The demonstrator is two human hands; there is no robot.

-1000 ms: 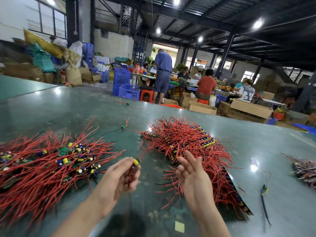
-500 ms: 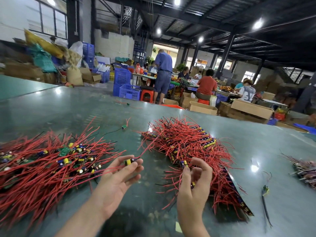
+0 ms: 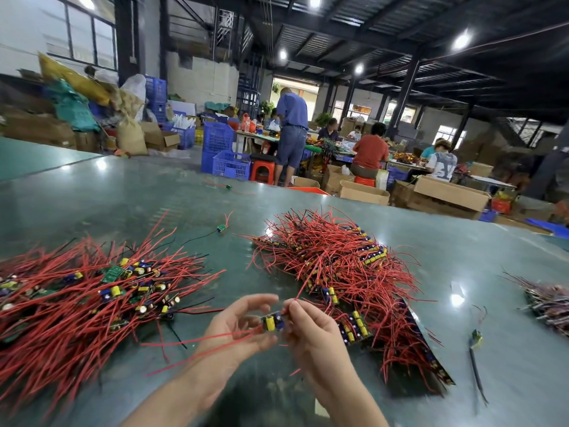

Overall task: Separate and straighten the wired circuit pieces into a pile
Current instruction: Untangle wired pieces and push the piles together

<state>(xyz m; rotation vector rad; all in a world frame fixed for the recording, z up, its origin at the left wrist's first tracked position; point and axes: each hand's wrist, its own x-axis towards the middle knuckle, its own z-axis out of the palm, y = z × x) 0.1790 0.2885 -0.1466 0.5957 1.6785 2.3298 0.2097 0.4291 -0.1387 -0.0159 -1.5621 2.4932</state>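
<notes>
Head view, your hands: your left hand (image 3: 237, 331) and right hand (image 3: 311, 334) meet low in the middle, just above the green table (image 3: 462, 251)
Left hand: fingers curled loosely round the circuit piece (image 3: 272, 322), thumb and fingertips at its left side, so it is grasping the piece
Right hand: thumb and forefinger pinch the right end of the same piece, where a red wire leaves it
Circuit piece: a small board with a yellow capacitor on top, held between both hands and clear of the table
Its wires: two red wires (image 3: 197, 349) run from the board down to the left across your left palm and wrist, fairly straight; another red wire rises from your right fingers toward the right pile
Left pile (image 3: 77, 297): a broad heap of boards and red wires on the table to your left, the wires mostly lying one way, fanned out
Right pile (image 3: 345, 272): a denser tangle of red wires and boards just beyond your right hand, well apart from the left pile
Loose pieces: one small green board (image 3: 220, 228) with wires lies alone between the piles, farther back; another piece (image 3: 476, 337) lies at the right
Far right: a third heap (image 3: 548, 300) at the table's edge, partly cut off
Background: people (image 3: 371, 151) work at benches among blue crates (image 3: 231, 164) and cardboard boxes (image 3: 449, 192)
</notes>
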